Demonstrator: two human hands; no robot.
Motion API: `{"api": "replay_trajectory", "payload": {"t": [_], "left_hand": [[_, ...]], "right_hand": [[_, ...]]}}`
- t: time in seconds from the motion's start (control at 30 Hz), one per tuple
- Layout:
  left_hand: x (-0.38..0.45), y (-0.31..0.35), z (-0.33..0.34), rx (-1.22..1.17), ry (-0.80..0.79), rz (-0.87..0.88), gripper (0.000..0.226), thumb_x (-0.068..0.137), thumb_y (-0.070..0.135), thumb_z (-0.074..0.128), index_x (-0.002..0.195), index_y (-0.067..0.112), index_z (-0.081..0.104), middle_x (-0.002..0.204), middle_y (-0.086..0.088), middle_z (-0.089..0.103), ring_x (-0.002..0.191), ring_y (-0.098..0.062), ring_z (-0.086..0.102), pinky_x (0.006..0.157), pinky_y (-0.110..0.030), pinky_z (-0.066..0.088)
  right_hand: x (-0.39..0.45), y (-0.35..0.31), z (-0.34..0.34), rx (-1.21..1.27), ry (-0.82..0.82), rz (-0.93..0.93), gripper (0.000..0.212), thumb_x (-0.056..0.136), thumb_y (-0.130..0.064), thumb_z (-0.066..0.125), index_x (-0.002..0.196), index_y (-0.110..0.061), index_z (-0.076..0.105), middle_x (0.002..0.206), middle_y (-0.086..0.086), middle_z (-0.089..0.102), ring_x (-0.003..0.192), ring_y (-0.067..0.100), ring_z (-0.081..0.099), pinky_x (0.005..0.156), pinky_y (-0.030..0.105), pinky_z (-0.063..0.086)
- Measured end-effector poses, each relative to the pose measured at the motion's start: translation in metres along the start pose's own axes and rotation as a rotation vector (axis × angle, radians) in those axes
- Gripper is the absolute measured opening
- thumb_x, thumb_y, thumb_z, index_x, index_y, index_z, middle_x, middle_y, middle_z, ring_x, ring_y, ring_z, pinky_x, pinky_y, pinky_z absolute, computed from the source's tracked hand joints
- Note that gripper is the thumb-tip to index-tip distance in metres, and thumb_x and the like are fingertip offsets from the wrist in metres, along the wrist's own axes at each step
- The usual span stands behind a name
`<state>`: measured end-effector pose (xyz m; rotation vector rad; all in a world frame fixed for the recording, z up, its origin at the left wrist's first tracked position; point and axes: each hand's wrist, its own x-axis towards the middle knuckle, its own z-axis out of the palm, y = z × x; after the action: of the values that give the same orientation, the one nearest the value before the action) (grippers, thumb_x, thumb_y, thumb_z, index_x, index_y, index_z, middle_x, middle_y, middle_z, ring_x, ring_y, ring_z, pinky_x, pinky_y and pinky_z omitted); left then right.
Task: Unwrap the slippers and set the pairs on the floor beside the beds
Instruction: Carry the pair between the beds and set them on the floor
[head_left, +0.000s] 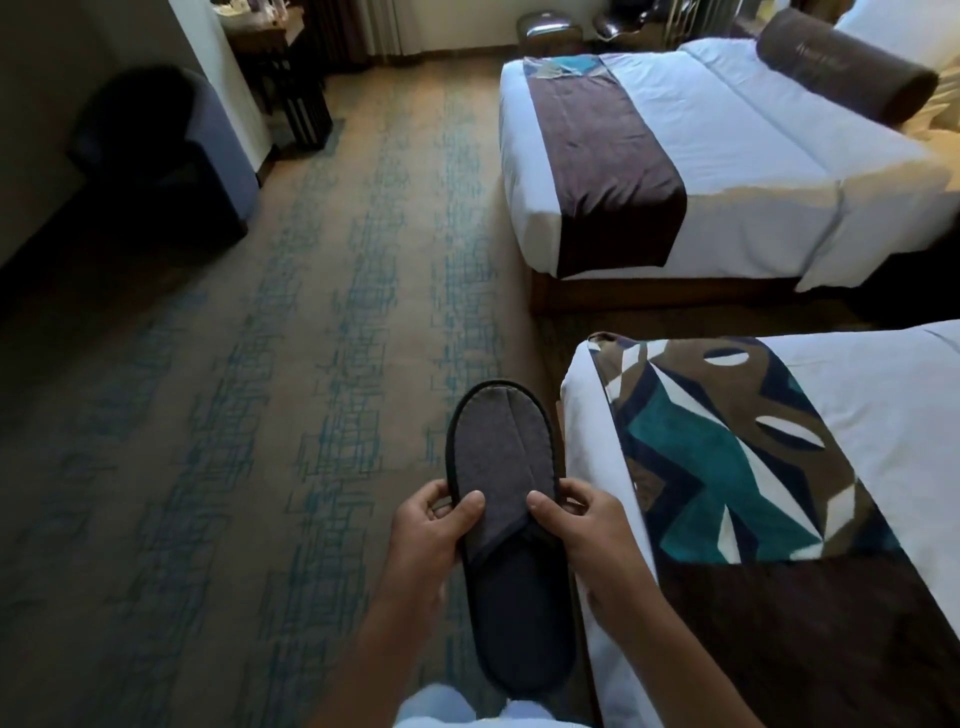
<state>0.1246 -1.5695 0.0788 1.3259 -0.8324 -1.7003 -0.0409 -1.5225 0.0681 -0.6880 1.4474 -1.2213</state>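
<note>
Both hands held one dark grey slipper (503, 514) above the carpeted floor (311, 364), just left of the near bed (831, 441), the left hand (431, 525) and right hand (582, 525) each pinching an edge, thumbs on top.

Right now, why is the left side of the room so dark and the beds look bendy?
In the head view, light falls on the far bed, glaring at its right edge, while the armchair sits in shadow; the wide lens curves the near bed; the slipper is sharp.
</note>
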Motion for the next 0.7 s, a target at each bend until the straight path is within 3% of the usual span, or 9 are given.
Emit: {"api": "replay_trajectory", "payload": {"t": [0.2, 0.27, 0.5, 0.7], "left_hand": [[0.090, 0.034, 0.035, 0.002, 0.007, -0.021, 0.017, 0.089, 0.003, 0.070, 0.105, -0.001, 0.067, 0.097, -0.021, 0.078, 0.089, -0.034, 0.076, 0.067, -0.032, 0.062], [0.124, 0.046, 0.044, -0.009, 0.004, -0.023, 0.013, 0.089, 0.002, 0.069, 0.101, 0.000, 0.068, 0.094, -0.021, 0.079, 0.084, -0.031, 0.077, 0.065, -0.030, 0.062], [0.265, 0.101, 0.070, -0.072, -0.053, -0.031, 0.010, 0.089, -0.003, 0.066, 0.099, -0.002, 0.066, 0.083, -0.016, 0.080, 0.071, -0.024, 0.078, 0.058, -0.026, 0.060], [0.390, 0.173, 0.085, 0.000, -0.092, -0.017, 0.010, 0.089, 0.000, 0.068, 0.098, 0.001, 0.067, 0.090, -0.017, 0.078, 0.077, -0.026, 0.075, 0.068, -0.033, 0.061]], "right_hand": [[0.098, -0.031, -0.008, 0.013, -0.001, 0.020, 0.026, 0.078, -0.038, 0.079, 0.099, -0.025, 0.071, 0.099, -0.005, 0.079, 0.092, 0.013, 0.076, 0.075, 0.028, 0.061], [0.133, -0.041, -0.006, 0.010, 0.004, 0.025, 0.031, 0.078, -0.038, 0.079, 0.104, -0.023, 0.070, 0.098, -0.008, 0.078, 0.091, 0.011, 0.075, 0.073, 0.025, 0.061], [0.273, -0.086, 0.012, 0.012, 0.032, 0.043, 0.020, 0.080, -0.039, 0.077, 0.096, -0.031, 0.068, 0.097, -0.016, 0.077, 0.090, 0.005, 0.075, 0.068, 0.020, 0.059], [0.396, -0.141, 0.044, 0.071, 0.065, 0.047, 0.025, 0.081, -0.034, 0.078, 0.102, -0.022, 0.070, 0.097, -0.003, 0.079, 0.087, 0.015, 0.077, 0.067, 0.026, 0.061]]}}
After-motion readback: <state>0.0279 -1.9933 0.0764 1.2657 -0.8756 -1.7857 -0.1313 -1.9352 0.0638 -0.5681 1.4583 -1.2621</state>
